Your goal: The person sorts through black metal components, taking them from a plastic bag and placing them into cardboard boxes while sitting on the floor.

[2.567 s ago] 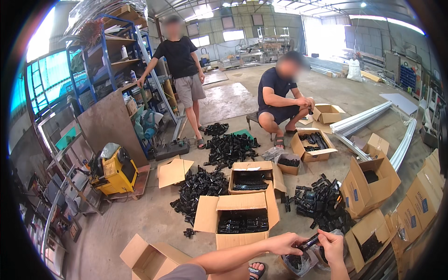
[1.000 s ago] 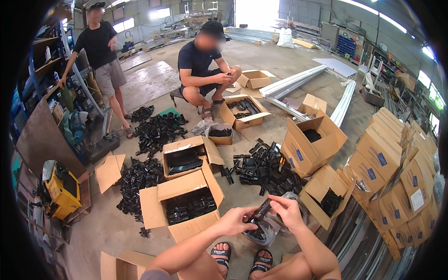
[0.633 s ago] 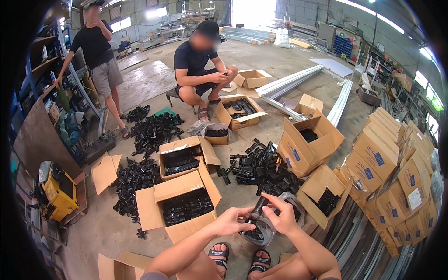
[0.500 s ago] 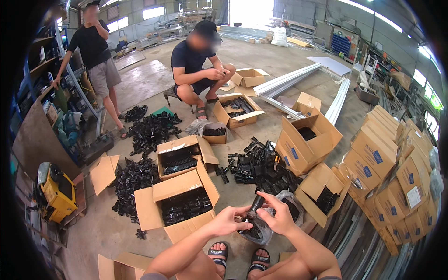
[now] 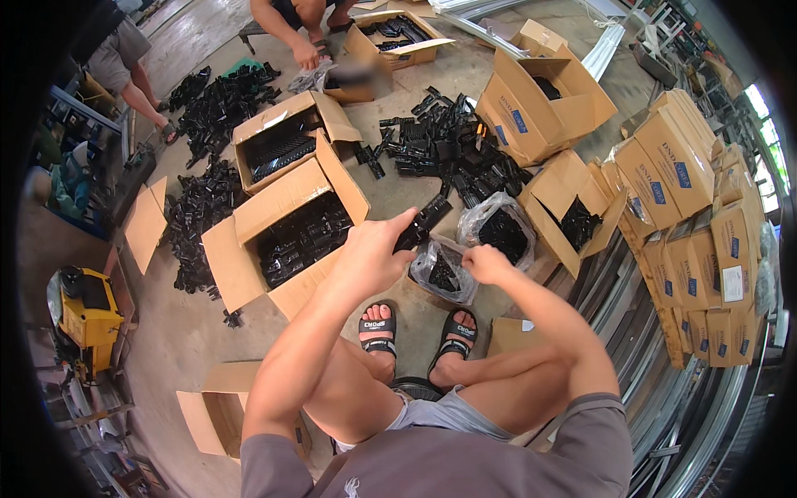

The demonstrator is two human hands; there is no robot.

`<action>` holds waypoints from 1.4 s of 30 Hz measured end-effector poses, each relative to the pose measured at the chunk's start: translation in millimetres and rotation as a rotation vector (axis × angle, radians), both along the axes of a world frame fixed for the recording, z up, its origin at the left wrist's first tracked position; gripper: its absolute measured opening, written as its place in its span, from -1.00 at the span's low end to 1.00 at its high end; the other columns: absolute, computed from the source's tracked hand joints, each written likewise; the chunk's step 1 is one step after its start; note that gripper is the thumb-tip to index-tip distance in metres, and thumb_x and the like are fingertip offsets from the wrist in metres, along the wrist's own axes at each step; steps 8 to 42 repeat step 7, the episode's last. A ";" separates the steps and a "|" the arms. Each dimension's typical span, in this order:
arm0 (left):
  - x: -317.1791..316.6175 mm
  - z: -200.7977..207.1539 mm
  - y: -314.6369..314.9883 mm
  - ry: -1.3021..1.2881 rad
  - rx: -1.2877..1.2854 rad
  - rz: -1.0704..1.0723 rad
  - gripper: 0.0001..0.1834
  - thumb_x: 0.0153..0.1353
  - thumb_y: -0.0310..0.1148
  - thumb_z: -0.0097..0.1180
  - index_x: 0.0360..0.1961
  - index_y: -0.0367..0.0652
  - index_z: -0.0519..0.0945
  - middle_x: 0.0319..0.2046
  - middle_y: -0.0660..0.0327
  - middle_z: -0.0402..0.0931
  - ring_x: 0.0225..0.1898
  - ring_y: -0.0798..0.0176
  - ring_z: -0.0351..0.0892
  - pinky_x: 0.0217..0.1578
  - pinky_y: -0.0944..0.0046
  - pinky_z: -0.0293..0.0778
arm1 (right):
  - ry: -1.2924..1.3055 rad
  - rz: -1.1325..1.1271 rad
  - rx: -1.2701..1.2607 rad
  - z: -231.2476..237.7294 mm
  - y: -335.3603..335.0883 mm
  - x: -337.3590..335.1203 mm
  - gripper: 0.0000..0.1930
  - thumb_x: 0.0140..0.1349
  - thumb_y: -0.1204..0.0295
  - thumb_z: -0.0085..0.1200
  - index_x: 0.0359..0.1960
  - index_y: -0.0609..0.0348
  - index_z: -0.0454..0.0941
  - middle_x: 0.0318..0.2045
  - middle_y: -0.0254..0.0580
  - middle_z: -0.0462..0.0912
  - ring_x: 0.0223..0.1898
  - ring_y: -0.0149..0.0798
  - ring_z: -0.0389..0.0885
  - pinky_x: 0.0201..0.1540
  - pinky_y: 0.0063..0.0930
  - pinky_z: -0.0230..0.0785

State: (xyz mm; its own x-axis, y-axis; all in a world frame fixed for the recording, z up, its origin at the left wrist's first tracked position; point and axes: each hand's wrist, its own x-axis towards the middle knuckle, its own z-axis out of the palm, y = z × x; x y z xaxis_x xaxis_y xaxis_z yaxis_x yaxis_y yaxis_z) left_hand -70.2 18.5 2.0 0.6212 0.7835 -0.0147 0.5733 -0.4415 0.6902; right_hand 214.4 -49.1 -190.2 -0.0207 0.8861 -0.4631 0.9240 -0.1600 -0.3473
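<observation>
My left hand [image 5: 375,256] is closed around a black plastic fitting [image 5: 430,217], which points up and away to the right. Just to its right, my right hand [image 5: 488,264] hovers at the rim of a clear plastic bag of small black parts [image 5: 446,280]. Its fingers are curled together, and whatever may be in them is too small to make out. Behind that bag stands a second clear bag [image 5: 501,234] with black pieces inside. A loose heap of black fittings [image 5: 465,149] lies on the floor beyond my hands.
To the left, open cartons [image 5: 224,249] hold black parts, beside more heaps [image 5: 199,224]. Open boxes [image 5: 531,104] and stacked cartons [image 5: 677,178] stand to the right, near long metal profiles [image 5: 631,398]. A co-worker's hand [image 5: 307,56] reaches down beyond; another person's legs [image 5: 137,75] show far left.
My view has tilted downward. My hands, together on the fitting before, have parted: the left keeps it, while the right has let go and moved to the small-parts bag. The crouching co-worker now reaches down.
</observation>
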 end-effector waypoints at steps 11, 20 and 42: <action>-3.5 3.5 0.6 0.031 -0.056 -0.053 -0.29 0.02 -0.46 0.36 0.28 -0.12 0.48 -0.31 -0.15 0.65 -0.21 -0.23 0.65 -0.11 -0.02 0.53 | -0.143 -0.697 0.273 -55.7 7.1 -3.4 -0.72 0.31 0.24 0.06 -0.25 0.20 0.68 -0.24 0.18 0.71 -0.14 0.22 0.70 -0.02 0.07 0.52; -3.5 3.5 0.6 0.031 -0.056 -0.053 -0.29 0.02 -0.46 0.36 0.28 -0.12 0.48 -0.31 -0.15 0.65 -0.21 -0.23 0.65 -0.11 -0.02 0.53 | -0.143 -0.697 0.273 -55.7 7.1 -3.4 -0.72 0.31 0.24 0.06 -0.25 0.20 0.68 -0.24 0.18 0.71 -0.14 0.22 0.70 -0.02 0.07 0.52; -3.5 3.5 0.6 0.031 -0.056 -0.053 -0.29 0.02 -0.46 0.36 0.28 -0.12 0.48 -0.31 -0.15 0.65 -0.21 -0.23 0.65 -0.11 -0.02 0.53 | -0.143 -0.697 0.273 -55.7 7.1 -3.4 -0.72 0.31 0.24 0.06 -0.25 0.20 0.68 -0.24 0.18 0.71 -0.14 0.22 0.70 -0.02 0.07 0.52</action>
